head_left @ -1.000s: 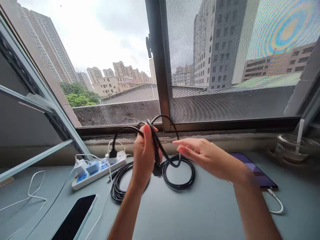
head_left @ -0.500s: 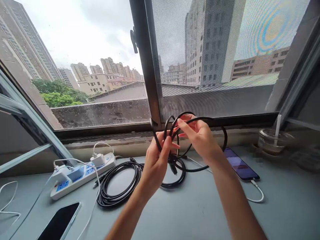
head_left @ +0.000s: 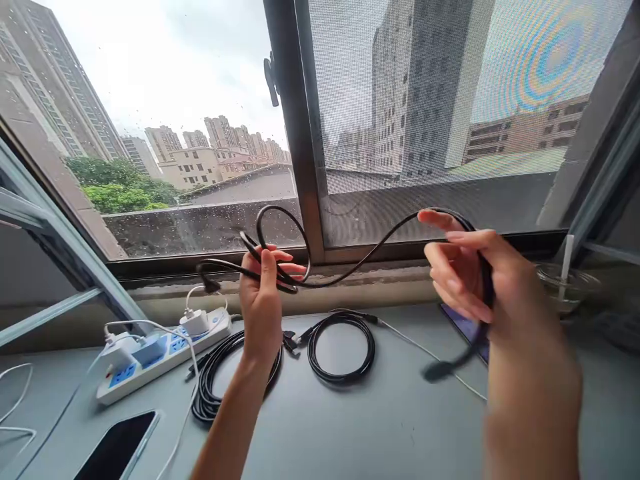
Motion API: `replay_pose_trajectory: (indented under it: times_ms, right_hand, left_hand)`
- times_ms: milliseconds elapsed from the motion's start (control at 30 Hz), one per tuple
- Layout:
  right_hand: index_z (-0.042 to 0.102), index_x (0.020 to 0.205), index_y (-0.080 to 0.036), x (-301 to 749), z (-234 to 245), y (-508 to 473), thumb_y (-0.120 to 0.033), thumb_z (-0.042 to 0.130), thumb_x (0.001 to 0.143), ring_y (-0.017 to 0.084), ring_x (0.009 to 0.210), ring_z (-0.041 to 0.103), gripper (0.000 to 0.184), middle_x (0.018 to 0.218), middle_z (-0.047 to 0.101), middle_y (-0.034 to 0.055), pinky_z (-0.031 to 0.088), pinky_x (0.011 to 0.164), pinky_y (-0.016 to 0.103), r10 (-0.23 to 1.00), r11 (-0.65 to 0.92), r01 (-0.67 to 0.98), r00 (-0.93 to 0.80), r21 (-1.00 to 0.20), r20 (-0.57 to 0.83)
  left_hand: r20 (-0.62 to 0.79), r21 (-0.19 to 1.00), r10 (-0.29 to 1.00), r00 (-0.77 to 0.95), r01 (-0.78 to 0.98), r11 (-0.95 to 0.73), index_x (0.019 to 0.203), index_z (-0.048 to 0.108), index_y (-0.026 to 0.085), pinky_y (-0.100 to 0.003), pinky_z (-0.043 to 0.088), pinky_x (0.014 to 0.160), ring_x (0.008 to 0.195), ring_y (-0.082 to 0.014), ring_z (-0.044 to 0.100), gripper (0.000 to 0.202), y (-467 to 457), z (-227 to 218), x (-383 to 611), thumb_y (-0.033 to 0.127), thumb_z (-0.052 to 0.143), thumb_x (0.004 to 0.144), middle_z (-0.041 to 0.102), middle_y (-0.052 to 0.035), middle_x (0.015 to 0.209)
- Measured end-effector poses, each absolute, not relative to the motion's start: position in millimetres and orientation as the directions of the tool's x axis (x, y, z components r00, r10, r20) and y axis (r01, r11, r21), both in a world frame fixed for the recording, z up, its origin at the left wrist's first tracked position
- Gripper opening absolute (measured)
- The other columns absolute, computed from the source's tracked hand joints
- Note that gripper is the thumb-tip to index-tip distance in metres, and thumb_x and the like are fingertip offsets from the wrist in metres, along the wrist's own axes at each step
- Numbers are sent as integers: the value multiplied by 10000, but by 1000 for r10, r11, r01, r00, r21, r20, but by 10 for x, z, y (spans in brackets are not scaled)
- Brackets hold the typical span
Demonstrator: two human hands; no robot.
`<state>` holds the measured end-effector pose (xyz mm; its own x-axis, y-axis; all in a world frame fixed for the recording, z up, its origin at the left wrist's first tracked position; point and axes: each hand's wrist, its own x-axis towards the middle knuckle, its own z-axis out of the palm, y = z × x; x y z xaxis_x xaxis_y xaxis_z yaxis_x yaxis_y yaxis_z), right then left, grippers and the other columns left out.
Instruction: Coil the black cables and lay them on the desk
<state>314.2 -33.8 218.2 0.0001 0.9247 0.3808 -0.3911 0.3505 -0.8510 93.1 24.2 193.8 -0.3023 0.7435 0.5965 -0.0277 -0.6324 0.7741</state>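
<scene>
A black cable [head_left: 350, 267] hangs in the air between both hands above a grey sill. My left hand [head_left: 263, 300] grips a few loops of it near the window frame. My right hand [head_left: 480, 280] holds the other stretch, pulled out to the right, and the cable's plug end [head_left: 437, 370] dangles blurred below that hand. Two more black cable coils lie on the sill: a larger one [head_left: 220, 380] under my left forearm and a smaller one [head_left: 341, 347] between the hands.
A white power strip [head_left: 160, 347] with plugged chargers sits at the left. A dark phone [head_left: 117, 447] lies at the lower left. Another phone [head_left: 463, 327] lies partly hidden behind my right hand. A glass jar with a straw [head_left: 567, 280] stands at the right, under the window.
My right hand has moved from beside the left hand out to the right, drawing a length of black cable with it. The left hand has shifted left, still holding the loops.
</scene>
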Motion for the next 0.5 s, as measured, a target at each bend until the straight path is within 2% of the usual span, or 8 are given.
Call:
replay_pose_trajectory:
  times_ms: [33, 67, 167, 233, 333, 433, 500]
  right_hand:
    - [626, 1058, -214, 3190, 2184, -364, -339, 468, 842, 52, 252, 216, 295, 424, 392, -63, 113, 265, 206, 932, 344, -347, 16, -872, 361]
    - [646, 998, -218, 3228, 2179, -376, -400, 476, 860, 52, 257, 214, 285, 410, 367, -58, 99, 271, 213, 933, 355, -297, 49, -887, 357]
    - [663, 926, -222, 3281, 2131, -320, -490, 537, 846, 66, 296, 292, 307, 408, 357, -48, 184, 304, 215, 887, 440, -116, 207, -890, 412]
    - [660, 950, -213, 3286, 2081, -222, -489, 564, 837, 71, 321, 323, 314, 443, 411, -40, 227, 320, 217, 829, 485, 13, 312, -875, 464]
    - [671, 951, -177, 3270, 2009, -59, -527, 555, 836, 63, 344, 346, 385, 504, 512, -11, 276, 333, 207, 780, 467, 177, 380, -866, 498]
    - [683, 994, -159, 3207, 1971, 44, -570, 560, 817, 59, 398, 438, 464, 629, 621, 27, 376, 385, 187, 828, 419, 178, 327, -890, 455]
    - [663, 1071, -161, 3125, 1968, 71, -597, 563, 799, 68, 439, 501, 523, 794, 677, 64, 360, 359, 175, 884, 397, 96, 229, -913, 408]
  left_hand:
    - [626, 756, 717, -308, 15, -654, 920, 543, 174, -199, 479, 534, 606, -114, 635, 319, 259, 1967, 868, 479, 583, 834, 595, 0, 805]
    - [654, 739, 695, -298, 58, -671, 936, 555, 178, -194, 477, 542, 621, -113, 638, 318, 267, 1997, 809, 481, 578, 838, 604, -3, 804]
    - [713, 697, 657, -245, 146, -702, 968, 566, 191, -192, 477, 560, 626, -111, 635, 326, 255, 2077, 657, 494, 564, 848, 624, -6, 779]
    - [737, 674, 639, -218, 168, -720, 972, 558, 190, -209, 478, 560, 597, -115, 623, 347, 241, 2118, 572, 516, 540, 855, 618, -6, 738]
    - [740, 672, 652, -164, 149, -725, 914, 572, 174, -221, 432, 478, 509, -112, 560, 412, 233, 2153, 476, 574, 493, 854, 576, -7, 665]
    - [696, 717, 715, -60, 37, -696, 870, 597, 177, -210, 374, 436, 463, -93, 482, 446, 220, 2154, 455, 606, 478, 844, 535, -1, 611]
    - [667, 745, 743, 44, -40, -666, 855, 613, 182, -200, 358, 444, 455, -82, 438, 439, 196, 2139, 486, 604, 494, 839, 517, 1, 572]
